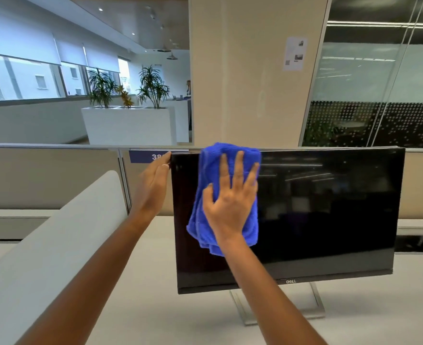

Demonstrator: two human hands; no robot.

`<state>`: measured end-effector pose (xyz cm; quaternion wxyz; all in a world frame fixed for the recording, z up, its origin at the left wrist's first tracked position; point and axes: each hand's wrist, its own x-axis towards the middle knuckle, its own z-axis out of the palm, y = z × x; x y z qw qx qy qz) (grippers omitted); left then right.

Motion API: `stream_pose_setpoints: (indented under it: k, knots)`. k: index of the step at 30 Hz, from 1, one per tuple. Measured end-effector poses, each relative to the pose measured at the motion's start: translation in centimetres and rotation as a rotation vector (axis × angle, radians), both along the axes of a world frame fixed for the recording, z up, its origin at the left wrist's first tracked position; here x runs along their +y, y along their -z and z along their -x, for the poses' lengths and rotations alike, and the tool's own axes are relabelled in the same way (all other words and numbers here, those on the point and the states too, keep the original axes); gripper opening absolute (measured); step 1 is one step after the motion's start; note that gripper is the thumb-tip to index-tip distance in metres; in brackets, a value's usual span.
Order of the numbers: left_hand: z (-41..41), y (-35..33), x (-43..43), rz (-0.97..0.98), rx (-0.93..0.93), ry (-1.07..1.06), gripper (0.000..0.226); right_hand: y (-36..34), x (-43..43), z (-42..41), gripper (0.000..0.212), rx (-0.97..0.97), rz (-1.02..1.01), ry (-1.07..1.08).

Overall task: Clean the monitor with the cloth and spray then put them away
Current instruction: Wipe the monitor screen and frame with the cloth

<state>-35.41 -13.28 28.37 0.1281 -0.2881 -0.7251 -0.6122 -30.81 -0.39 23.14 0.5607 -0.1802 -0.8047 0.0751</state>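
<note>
At the upper left of the black flat-screen monitor, the right hand, fingers spread flat, presses the folded blue microfibre cloth to the glass while the straight-fingered left hand braces the edge; light overlapping strokes seem wisest.

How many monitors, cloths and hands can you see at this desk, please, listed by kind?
Monitor: 1
Cloth: 1, blue
Hands: 2, left hand at the screen's edge, right hand flat on the cloth
Total: 4
</note>
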Motion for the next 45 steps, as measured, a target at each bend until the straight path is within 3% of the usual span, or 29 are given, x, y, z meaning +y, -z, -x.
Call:
stream_pose_setpoints:
  k: [5,11,15,20,26,35,41,45]
  knots:
    - [-0.1,-0.1,-0.2,-0.076,-0.022,0.055,0.054,1.2,-4.4,1.6,0.057,-0.086,-0.236,-0.065]
    - [-0.2,0.2,0.1,-0.156,-0.084,0.102,0.06,1.4,0.1,-0.2,0.051,-0.147,-0.522,-0.066]
    - [-0.3,1.3,0.1,-0.1,-0.062,0.129,0.052,1.2,5.4,-3.1,0.056,-0.148,-0.419,0.055]
    - [-0.2,2.4,0.0,-0.095,-0.074,0.122,0.042,0.2,11.6,-7.0,0.053,-0.12,-0.031,0.217]
    - [-0.3,2.4,0.3,-0.15,-0.067,0.129,0.041,-1.3,7.6,-4.5,0.05,-0.009,0.233,0.196]
    - [-0.7,2.3,0.1,-0.251,-0.1,0.22,0.033,-0.3,-4.9,0.7,0.056,-0.161,-0.187,-0.006]
    - [-1.6,3.7,-0.3,-0.218,-0.111,0.295,0.036,1.5,-0.1,-1.3,0.057,-0.196,-0.418,0.017]
    - [-2.7,6.3,0.1,-0.156,-0.165,0.193,0.046,3.7,5.7,-4.7,0.056,-0.168,-0.322,0.142]
